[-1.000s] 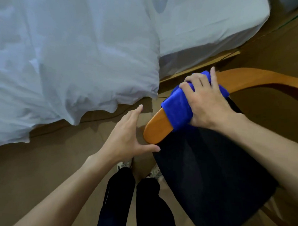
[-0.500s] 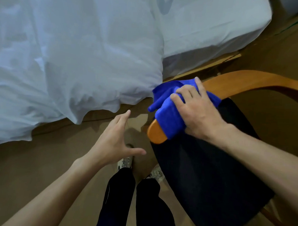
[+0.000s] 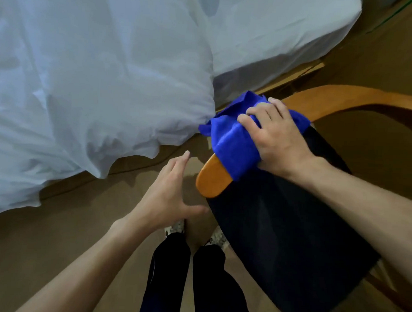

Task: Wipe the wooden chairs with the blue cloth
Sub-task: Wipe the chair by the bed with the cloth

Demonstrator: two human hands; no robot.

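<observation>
Glossy, smooth orange-brown wood on the chair armrest. Soft, plush cloth for the blue cloth (slightly fuzzy nap). Matt black fabric on the seat. Crumpled white cloth bedding, far left. Matt brown floor.

a bedroom, by the look of it; a bed with a white fitted sheet fills the upper part of the view, a rumpled white duvet hanging over its edge toward the brown floor; a wooden armchair with a dark seat stands just beside the bed
</observation>
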